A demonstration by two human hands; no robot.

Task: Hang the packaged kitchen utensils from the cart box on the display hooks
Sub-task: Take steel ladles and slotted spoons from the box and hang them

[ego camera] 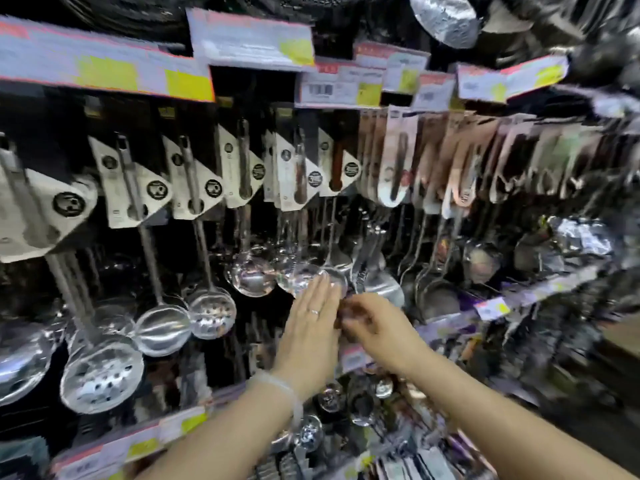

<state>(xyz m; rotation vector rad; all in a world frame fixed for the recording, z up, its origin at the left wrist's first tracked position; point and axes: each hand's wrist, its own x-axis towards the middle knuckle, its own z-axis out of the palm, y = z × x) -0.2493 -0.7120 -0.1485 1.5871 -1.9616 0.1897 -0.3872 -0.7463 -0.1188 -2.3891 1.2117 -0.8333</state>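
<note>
Head view faces a store display wall (346, 216) hung full of packaged kitchen utensils (242, 188), all smeared by motion blur. Along the top run price tags (104, 69), white with red edges and yellow patches; one carries a barcode, but no writing on any of them can be read. Below them hang white backing cards (131, 181) with round black emblems, too blurred to make out a brand, each holding a steel ladle or a slotted skimmer (102, 375). To the right hang pinkish and pale cards (394, 161) with darker-handled tools. A lower shelf rail (450, 320) bears more small tags, equally illegible. The left hand (311, 327), wearing a ring and a pale bracelet (280, 389), is flat with fingers straight, pressed against the hanging ladle bowls (301, 278). The right hand (374, 327), touching it, curls its fingers round a small dark thing that blur keeps from being identified. No cart box shows.
</note>
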